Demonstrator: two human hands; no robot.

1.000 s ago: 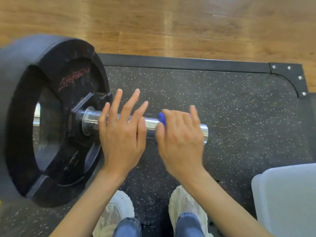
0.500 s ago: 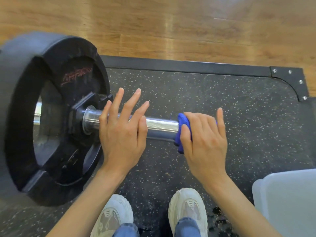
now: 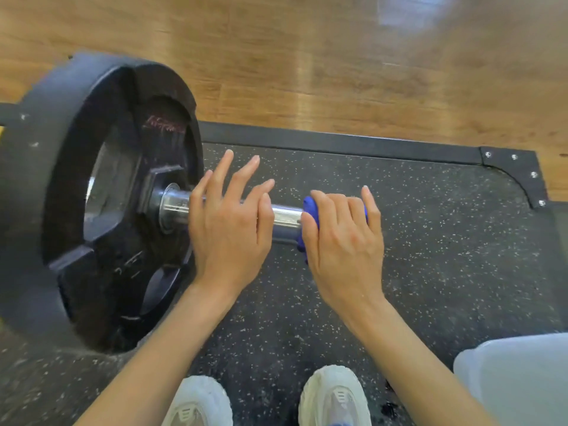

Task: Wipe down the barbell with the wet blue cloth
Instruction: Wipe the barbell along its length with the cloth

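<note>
The barbell sleeve (image 3: 285, 218), a shiny steel cylinder, juts to the right from a large black weight plate (image 3: 101, 192) that stands on edge on a dark speckled rubber mat (image 3: 430, 256). The left hand (image 3: 229, 229) rests palm-down on the sleeve just beside the plate's hub, its fingers straight and spread, gripping nothing. The right hand (image 3: 341, 244) lies over the outer end of the sleeve with its fingers curled down across the blue cloth (image 3: 309, 210), pressing the cloth around the metal; the cloth shows as a bunched blue fold at the thumb side and a thin blue edge between the fingers, and the rest of it is hidden under the hand. A short bare stretch of steel shows between the two hands. Below, two pale sneakers (image 3: 335, 395) stand on the mat, and a translucent plastic bin (image 3: 516, 379) sits at the lower right. A black metal frame (image 3: 338, 141) borders the mat, with wooden floor (image 3: 307, 56) beyond.
</note>
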